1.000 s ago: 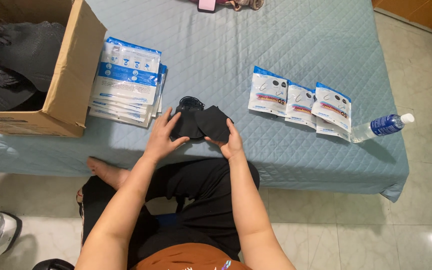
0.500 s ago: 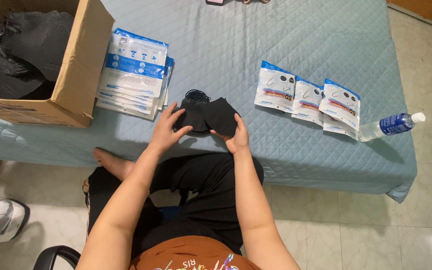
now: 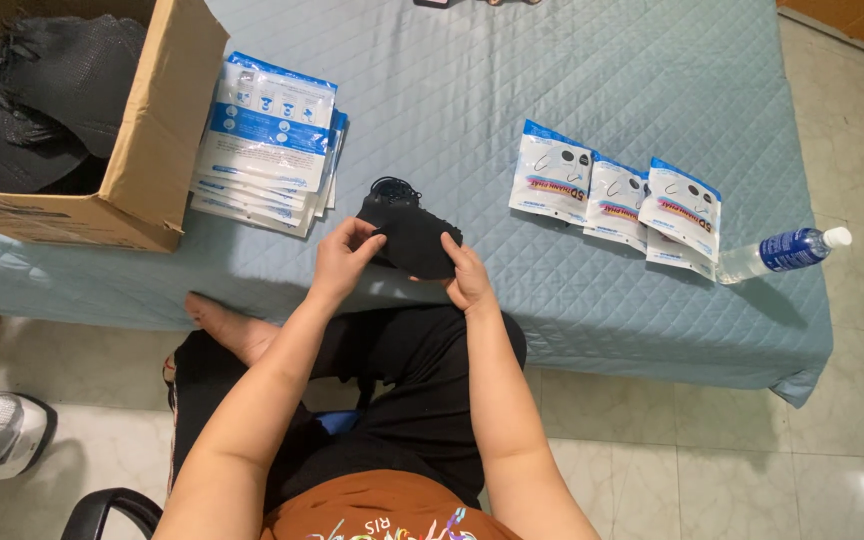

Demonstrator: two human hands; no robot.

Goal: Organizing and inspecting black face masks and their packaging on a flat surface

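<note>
Since a moment ago my left hand [image 3: 344, 258] has curled its fingers over the near-left edge of the black masks [image 3: 410, 232], which lie near me on the blue quilt [image 3: 572, 90]. My right hand [image 3: 465, 277] grips the right edge. Soft and light, I judge; best pinched by the edges.
</note>
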